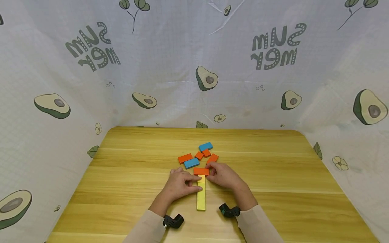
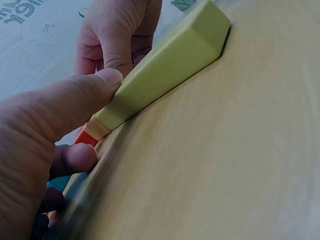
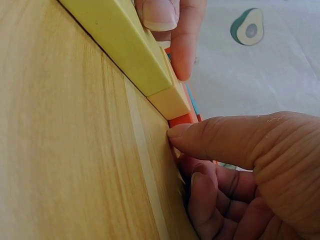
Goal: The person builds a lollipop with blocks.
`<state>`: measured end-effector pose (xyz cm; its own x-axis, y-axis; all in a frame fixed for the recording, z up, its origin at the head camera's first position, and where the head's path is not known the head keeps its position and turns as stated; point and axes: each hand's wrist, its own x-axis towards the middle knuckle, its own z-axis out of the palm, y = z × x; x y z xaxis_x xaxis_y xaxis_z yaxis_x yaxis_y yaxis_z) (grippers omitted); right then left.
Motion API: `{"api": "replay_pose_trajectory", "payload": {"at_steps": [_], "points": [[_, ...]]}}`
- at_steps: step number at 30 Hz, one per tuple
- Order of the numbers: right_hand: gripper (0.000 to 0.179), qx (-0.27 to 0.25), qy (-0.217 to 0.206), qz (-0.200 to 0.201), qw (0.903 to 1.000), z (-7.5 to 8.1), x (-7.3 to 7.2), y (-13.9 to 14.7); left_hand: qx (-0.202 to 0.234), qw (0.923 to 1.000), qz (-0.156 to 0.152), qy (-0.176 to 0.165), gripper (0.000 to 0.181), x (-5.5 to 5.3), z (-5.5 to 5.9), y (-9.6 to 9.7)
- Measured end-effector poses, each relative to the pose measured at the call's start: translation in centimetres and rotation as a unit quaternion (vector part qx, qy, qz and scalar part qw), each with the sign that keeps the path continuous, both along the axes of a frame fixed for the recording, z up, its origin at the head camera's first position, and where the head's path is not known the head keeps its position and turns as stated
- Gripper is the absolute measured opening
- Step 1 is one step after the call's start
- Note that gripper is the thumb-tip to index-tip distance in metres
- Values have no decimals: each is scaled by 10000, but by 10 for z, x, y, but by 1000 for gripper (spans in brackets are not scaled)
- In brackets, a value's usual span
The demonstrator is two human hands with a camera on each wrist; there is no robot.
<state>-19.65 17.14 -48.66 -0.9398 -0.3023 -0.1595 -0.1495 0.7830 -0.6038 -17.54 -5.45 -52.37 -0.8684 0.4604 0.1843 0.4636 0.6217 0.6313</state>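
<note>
A long yellow block lies on the table, pointing away from me. A short light-yellow block meets its far end, and an orange-red block lies crosswise beyond that, making a T. My left hand reaches in from the left, its thumb resting on the long block and its index finger on the short one. With thumb and index finger, my right hand pinches the right end of the crosswise block. In the right wrist view, the right thumb sits right by the orange-red end.
Beyond the T lie two blue blocks, two small orange squares and orange-red blocks at left and right. A patterned white cloth hangs behind the wooden table.
</note>
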Motion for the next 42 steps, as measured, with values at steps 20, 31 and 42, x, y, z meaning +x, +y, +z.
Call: {"api": "replay_pose_trajectory", "payload": {"at_steps": [20,31,42], "points": [[27,-807,-246,-232,9962,1,-5,23,-770,9969,-107,144,72,-1,1,7],[26,-263,257,-1054,9938,-10,-9,19,-835,9962,-108,209,67,0,3,8],[31,-55,486,-1010,9937,-11,-10,14,-786,9968,-65,129,67,2,4,7]]}}
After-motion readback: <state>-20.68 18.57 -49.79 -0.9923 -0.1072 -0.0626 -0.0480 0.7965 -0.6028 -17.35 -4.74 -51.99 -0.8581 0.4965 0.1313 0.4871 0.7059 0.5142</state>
